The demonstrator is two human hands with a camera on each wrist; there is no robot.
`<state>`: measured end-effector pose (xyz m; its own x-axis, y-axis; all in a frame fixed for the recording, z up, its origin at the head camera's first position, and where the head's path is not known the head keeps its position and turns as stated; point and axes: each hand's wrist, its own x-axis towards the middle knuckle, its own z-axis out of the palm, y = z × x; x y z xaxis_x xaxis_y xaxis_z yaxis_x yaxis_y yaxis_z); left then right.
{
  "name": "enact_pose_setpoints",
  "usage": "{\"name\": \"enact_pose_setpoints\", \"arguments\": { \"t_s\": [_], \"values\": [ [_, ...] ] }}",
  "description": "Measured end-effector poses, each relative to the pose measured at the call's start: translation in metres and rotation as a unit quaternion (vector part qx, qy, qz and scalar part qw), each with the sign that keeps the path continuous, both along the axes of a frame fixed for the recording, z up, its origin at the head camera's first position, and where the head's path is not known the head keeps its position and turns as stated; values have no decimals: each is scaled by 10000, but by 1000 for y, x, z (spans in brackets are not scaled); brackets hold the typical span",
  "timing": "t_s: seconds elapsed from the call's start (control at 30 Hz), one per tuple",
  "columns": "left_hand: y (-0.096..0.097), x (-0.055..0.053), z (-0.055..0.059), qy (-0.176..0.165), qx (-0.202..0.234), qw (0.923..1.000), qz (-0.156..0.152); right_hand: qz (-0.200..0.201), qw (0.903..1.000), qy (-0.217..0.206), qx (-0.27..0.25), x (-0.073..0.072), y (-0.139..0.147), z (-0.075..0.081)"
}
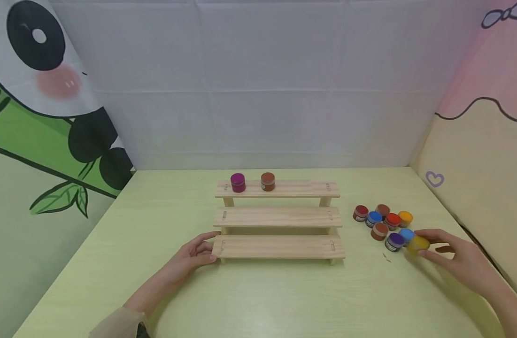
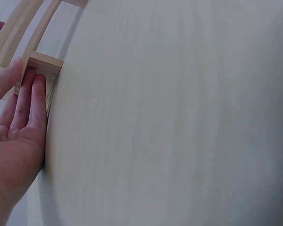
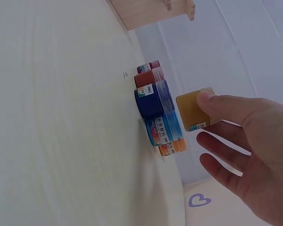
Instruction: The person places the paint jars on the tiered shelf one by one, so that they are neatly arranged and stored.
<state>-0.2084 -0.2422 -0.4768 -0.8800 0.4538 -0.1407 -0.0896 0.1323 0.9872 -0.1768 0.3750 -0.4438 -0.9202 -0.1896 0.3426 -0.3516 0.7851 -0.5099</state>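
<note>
Head view: near the right edge of the pale table (image 1: 283, 295), a round yellow jar (image 1: 418, 244) is pinched by the right hand (image 1: 465, 259), best kept upright and clear of the coloured jars (image 1: 392, 220), with the three-tier wooden rack (image 1: 279, 247) gripped at its left end by the left hand (image 1: 188, 257).

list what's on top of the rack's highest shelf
A purple jar stands near the left end of the highest shelf, with a brown jar to its right. Whatever is directly beneath each jar is covered.
</note>
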Motion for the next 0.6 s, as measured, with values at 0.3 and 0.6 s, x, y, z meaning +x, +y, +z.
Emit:
{"name": "enact_pose_setpoints", "arguments": {
  "t_s": [0.3, 0.6],
  "values": [
    [-1, 1, -1, -167, -102, 9997, 121, -194, 9993, -264, 191, -3, -2, 18],
    [0, 1, 0, -58, -31, 9999, 81, -308, 9987, -359, 163, -6, -8, 25]
  ]
}}
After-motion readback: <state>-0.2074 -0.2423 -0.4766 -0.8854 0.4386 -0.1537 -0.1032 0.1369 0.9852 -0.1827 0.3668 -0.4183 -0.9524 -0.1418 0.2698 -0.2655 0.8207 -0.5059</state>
